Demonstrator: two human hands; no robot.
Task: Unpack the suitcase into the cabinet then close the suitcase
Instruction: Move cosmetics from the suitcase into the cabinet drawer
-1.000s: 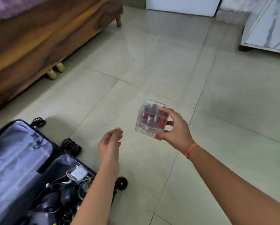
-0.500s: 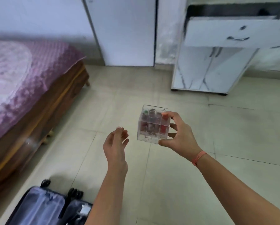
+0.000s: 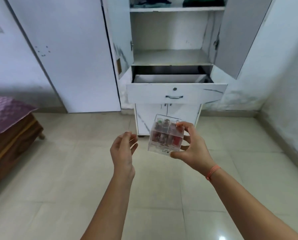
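My right hand [image 3: 191, 149] grips a clear plastic box [image 3: 163, 135] of small red and dark bottles, thumb under its lower corner and fingers over the top. My left hand [image 3: 123, 150] hovers just left of the box with relaxed fingers, holding nothing and apart from it. Ahead stands the white cabinet [image 3: 174, 58] with both upper doors open and its drawer [image 3: 176, 93] pulled out. The middle shelf [image 3: 170, 58] is bare; folded clothes [image 3: 150, 2] lie on the top shelf. The suitcase is out of view.
A wooden bed [image 3: 10, 135] with a purple cover stands at the left. A white door [image 3: 67, 54] is left of the cabinet, and a wall [image 3: 283, 84] runs along the right. Beige floor tiles [image 3: 75, 187] stretch between me and the cabinet.
The view has lifted from the floor and suitcase up to the open cabinet, and the suitcase has left the frame. Both hands keep their pose, the right still holding the box.
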